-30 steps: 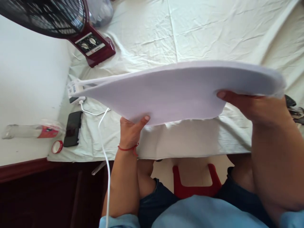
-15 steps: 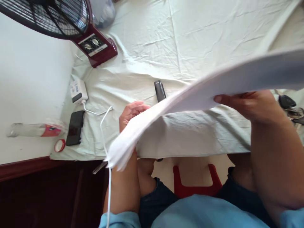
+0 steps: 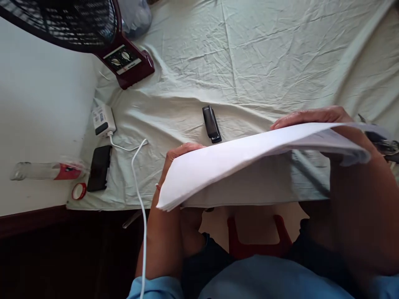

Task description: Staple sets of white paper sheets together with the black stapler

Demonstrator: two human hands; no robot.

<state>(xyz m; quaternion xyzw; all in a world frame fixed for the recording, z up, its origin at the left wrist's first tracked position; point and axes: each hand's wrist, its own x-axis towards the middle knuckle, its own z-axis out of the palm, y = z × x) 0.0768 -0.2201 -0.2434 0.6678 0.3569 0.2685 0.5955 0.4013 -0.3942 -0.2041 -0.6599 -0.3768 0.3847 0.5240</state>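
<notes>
A bent stack of white paper sheets (image 3: 224,160) is held up over the near edge of the table, between my two hands. At its left end, my left hand (image 3: 184,150) grips it from behind; most of those fingers are hidden by the sheets. My right hand (image 3: 314,115) holds the right part, with its fingers along the far edge and the thumb hidden. The right end of the stack curls loosely and its sheets fan apart. Just beyond the paper, a black stapler (image 3: 212,124) lies on the cloth.
A pale cloth (image 3: 264,62) covers the table. On the left are a dark red fan (image 3: 134,66), a white box (image 3: 104,120) with a white cable (image 3: 137,187), a black phone (image 3: 99,168), a tape roll (image 3: 79,191) and a bottle (image 3: 46,171). Keys (image 3: 386,146) lie at the right.
My right hand has moved from the near side of the paper to its far edge. The paper's right end has come down and left, and the stapler shows fully.
</notes>
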